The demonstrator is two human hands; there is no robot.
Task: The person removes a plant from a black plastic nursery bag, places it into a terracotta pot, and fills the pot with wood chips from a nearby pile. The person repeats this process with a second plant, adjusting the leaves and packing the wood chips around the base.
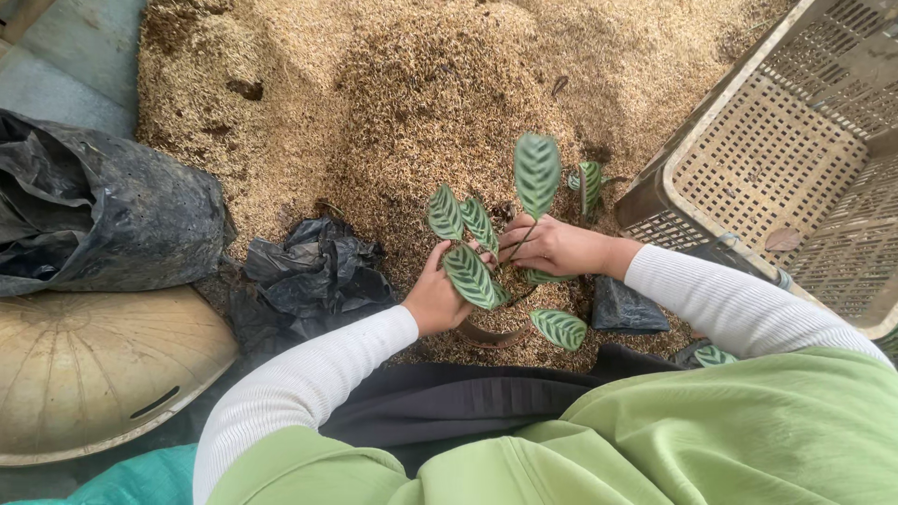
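A small plant with striped green leaves [536, 174] stands in a brown pot [491, 332] filled with husk-like potting mix. My left hand [435, 297] cups the pot's left rim, partly hidden behind a leaf. My right hand [552, 248] rests on the mix at the base of the stems, fingers bent around them. Both arms wear white sleeves under a green top.
A large heap of tan husk mix [402, 93] spreads ahead. Crumpled black plastic bags [309, 276] lie at left, with a bigger black bag [94, 215] beyond. A beige slotted crate [795, 159] stands at right. A round woven hat [84, 374] lies at lower left.
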